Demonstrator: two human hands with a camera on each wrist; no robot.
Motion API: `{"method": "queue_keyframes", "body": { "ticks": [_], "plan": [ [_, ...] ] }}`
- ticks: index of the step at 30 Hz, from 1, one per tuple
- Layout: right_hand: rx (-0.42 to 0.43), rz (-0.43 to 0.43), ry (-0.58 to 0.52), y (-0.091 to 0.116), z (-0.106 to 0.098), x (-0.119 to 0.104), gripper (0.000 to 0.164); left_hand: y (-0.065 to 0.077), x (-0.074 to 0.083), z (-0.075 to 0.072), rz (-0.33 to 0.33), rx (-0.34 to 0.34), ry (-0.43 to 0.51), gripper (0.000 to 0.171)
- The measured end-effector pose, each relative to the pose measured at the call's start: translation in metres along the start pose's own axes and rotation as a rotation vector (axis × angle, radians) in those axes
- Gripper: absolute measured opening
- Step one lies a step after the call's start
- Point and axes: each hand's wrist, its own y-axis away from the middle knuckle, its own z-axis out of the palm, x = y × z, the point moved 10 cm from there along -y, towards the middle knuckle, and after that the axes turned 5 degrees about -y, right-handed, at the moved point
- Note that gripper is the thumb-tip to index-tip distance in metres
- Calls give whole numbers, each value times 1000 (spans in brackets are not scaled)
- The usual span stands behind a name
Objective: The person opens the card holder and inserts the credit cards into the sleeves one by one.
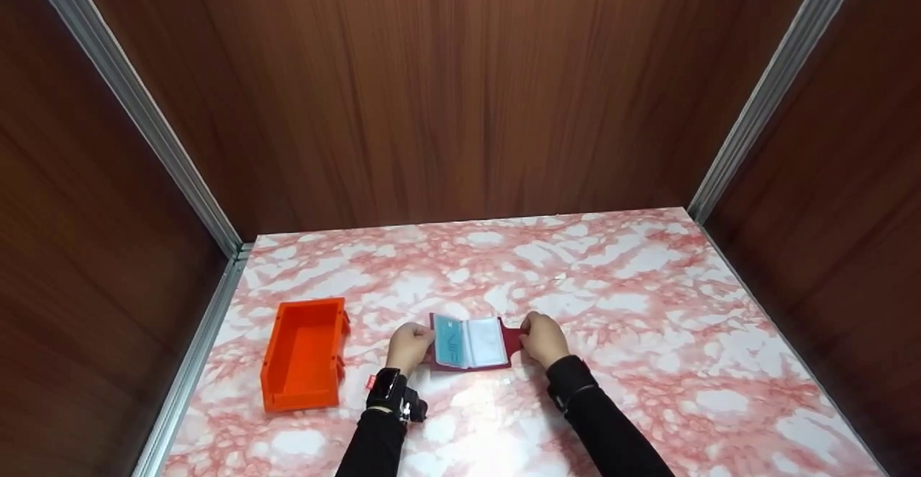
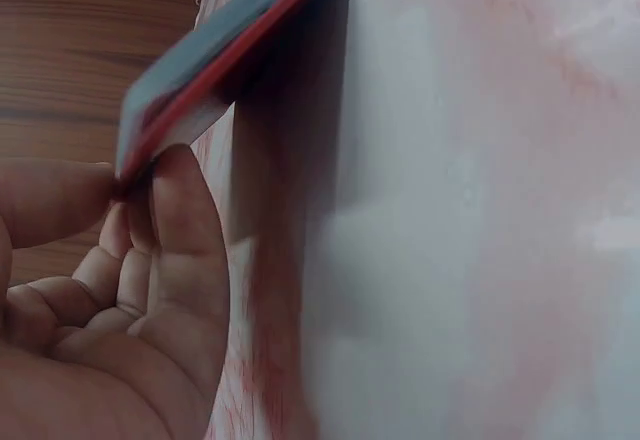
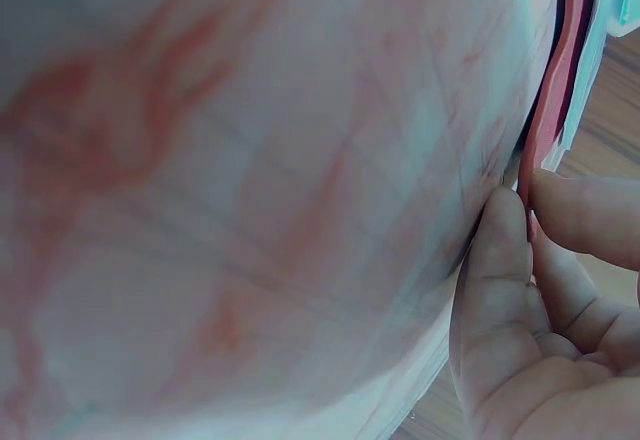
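A dark red card holder lies opened out between my two hands, with clear plastic sleeves inside. Its left sleeve carries a teal card; the right sleeve looks whitish. With thumb and fingers my left hand pinches the cover's left edge, which is tilted up off the table in the left wrist view. At the opposite side my right hand pinches the closing flap; in the right wrist view the red flap sits between thumb and fingertip.
An orange open bin stands on the table to the left. The table has a pink and white marbled top. Brown wood panels rise at the back and both sides, with metal rails at the corners. A small red tag shows beside the left wrist.
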Motion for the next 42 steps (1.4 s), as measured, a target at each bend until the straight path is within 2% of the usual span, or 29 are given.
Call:
{"method": "queue_keyframes", "body": {
  "ticks": [11, 17, 19, 22, 29, 33, 38, 42],
  "plan": [
    [6, -4, -2, 0, -1, -1, 16, 2, 8, 14, 5, -24, 86, 15],
    [15, -14, 0, 1, -2, -1, 17, 4, 18, 29, 33, -68, 189, 12],
    [15, -9, -4, 0, -1, 0, 17, 6, 23, 34, 56, -79, 193, 10],
    [15, -14, -3, 0, -1, 1, 17, 8, 29, 41, 111, -80, 148, 8],
    [18, -18, -13, -1, -1, 1, 17, 16, 48, 51, 316, -26, -53, 14],
    [25, -19, -14, 0, -2, -1, 17, 20, 55, 56, 406, -4, -170, 16],
    [20, -9, -11, 1, -2, -1, 17, 23, 59, 62, 461, 25, -288, 19],
    [9, 3, -5, 1, -1, 1, 17, 24, 59, 66, 474, 49, -345, 20]
  ]
}}
